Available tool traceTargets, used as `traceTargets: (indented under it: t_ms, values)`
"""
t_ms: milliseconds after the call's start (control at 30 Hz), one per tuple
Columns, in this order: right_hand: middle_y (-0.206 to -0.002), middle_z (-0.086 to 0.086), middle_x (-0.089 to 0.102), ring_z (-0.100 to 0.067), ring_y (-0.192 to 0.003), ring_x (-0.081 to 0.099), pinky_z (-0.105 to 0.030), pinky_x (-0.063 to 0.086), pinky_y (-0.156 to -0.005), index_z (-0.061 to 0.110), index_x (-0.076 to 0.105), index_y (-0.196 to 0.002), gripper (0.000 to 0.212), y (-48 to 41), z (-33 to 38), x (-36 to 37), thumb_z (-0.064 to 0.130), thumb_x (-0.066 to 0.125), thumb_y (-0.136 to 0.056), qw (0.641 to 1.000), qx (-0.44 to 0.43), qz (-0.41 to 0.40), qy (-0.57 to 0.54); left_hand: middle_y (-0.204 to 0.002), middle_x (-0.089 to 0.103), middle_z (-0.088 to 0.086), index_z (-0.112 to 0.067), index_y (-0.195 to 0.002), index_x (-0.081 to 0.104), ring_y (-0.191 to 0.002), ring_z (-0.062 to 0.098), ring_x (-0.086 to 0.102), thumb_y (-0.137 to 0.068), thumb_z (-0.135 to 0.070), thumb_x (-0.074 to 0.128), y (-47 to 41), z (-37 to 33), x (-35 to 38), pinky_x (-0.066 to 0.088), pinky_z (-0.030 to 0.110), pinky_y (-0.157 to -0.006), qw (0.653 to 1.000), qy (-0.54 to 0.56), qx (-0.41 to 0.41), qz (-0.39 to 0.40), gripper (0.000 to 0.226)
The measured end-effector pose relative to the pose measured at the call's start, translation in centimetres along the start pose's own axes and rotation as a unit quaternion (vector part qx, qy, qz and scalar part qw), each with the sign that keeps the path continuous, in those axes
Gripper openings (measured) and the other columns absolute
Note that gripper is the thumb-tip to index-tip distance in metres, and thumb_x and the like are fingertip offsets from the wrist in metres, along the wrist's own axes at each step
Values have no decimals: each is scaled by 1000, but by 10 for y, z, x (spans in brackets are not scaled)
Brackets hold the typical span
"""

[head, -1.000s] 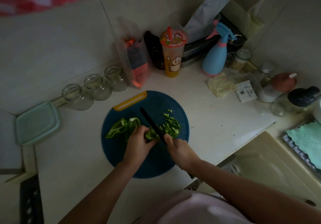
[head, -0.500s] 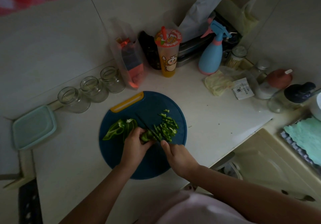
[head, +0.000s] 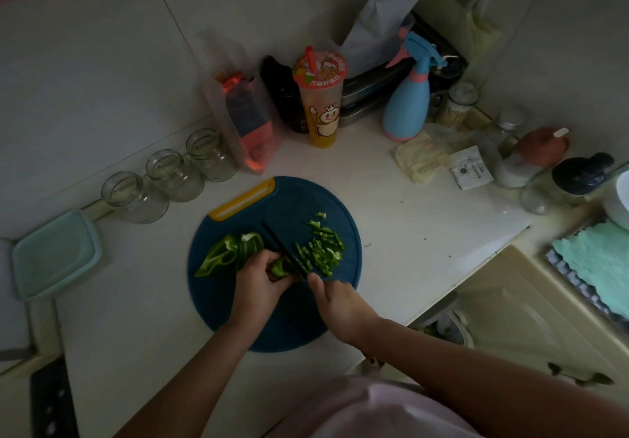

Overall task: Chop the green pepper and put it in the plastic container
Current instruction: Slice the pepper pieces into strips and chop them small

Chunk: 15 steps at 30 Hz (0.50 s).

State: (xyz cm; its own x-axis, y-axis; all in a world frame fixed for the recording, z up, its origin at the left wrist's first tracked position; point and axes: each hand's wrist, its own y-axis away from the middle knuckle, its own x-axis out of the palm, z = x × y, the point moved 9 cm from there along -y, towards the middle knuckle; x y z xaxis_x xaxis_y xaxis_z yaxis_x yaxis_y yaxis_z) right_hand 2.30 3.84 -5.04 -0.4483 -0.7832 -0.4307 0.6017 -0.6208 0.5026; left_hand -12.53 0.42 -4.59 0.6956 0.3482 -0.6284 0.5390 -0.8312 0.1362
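roughly halfway: near the frame's centre the right hand (head: 335, 305) grips a black knife (head: 284, 249) while the left hand (head: 260, 279) pins the green pepper (head: 231, 254) on the blue cutting board (head: 289, 322). chopped strips (head: 321, 250) lie right of the blade, a large piece stays uncut, and the lidded plastic container (head: 56, 254) waits at far left.

Little print, none of it clearly readable.
The cup (head: 322, 121) has a row of Chinese characters along the front edge of its lid (head: 320, 71), too dim to make out; the white sachet (head: 471, 167) has small print and a round mark, both illegible.
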Motion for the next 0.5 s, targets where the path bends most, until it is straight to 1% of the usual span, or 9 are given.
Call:
traceTargets:
  t_ms: [100,167,200,267,300,367,433,500]
  values:
    - [-60,0,44,-21,-63,49,-29,35,-66,15,42,-66,51,-3,1,2,43,20,-102,1000,5,2,10,-88,68,1,-19,-89,61,-85,14,66,-64,-14,85,0,1,0,54,30,-75,1000,5,-3,-1,36]
    - [-62,2,42,-28,-75,56,-30,34,-66,14,49,-76,49,-8,1,7,43,19,-102,1000,15,0,19,-88,68,2,-15,-91,62,-84,15,65,-64,-15,85,0,2,1,54,31,-75,1000,1,-5,-2,35]
    - [-63,2,43,-30,-81,59,-31,37,-68,15,49,-77,49,-12,1,10,45,19,-102,999,21,-1,24,-88,68,3,-14,-92,63,-84,15,65,-65,-16,84,0,2,1,55,33,-75,1000,1,-3,-3,34]
    - [-69,-3,50,-31,-85,61,-35,44,-74,18,46,-70,52,-19,4,14,50,19,-100,999,32,-9,21,-89,68,4,-11,-94,63,-85,16,66,-67,-15,83,1,2,0,55,37,-75,1000,0,2,-8,33]
    - [-73,-6,53,-32,-85,61,-36,46,-77,19,46,-67,53,-21,6,15,52,19,-100,999,34,-16,14,-90,68,4,-11,-94,63,-85,17,65,-68,-14,82,1,1,0,55,38,-76,1000,-2,2,-10,33]
    - [-77,-9,56,-30,-84,60,-36,47,-80,19,46,-66,55,-24,10,12,53,18,-99,999,33,-28,-7,-92,68,4,-12,-96,63,-87,16,65,-68,-14,82,2,-1,-1,55,38,-77,1000,-3,6,-9,34]
    - [-74,-7,55,-25,-77,58,-35,45,-78,19,46,-65,55,-22,8,7,52,18,-100,998,36,-39,-42,-96,67,1,-14,-99,63,-91,14,65,-68,-14,82,3,-4,-1,55,34,-79,1000,-3,16,0,37]
    - [-66,-3,52,-19,-66,53,-33,44,-72,18,46,-64,54,-18,1,1,49,21,-100,995,45,-50,-76,-96,67,-4,-14,-101,64,-91,11,64,-67,-12,83,4,-6,-1,53,26,-80,1000,6,14,1,39]
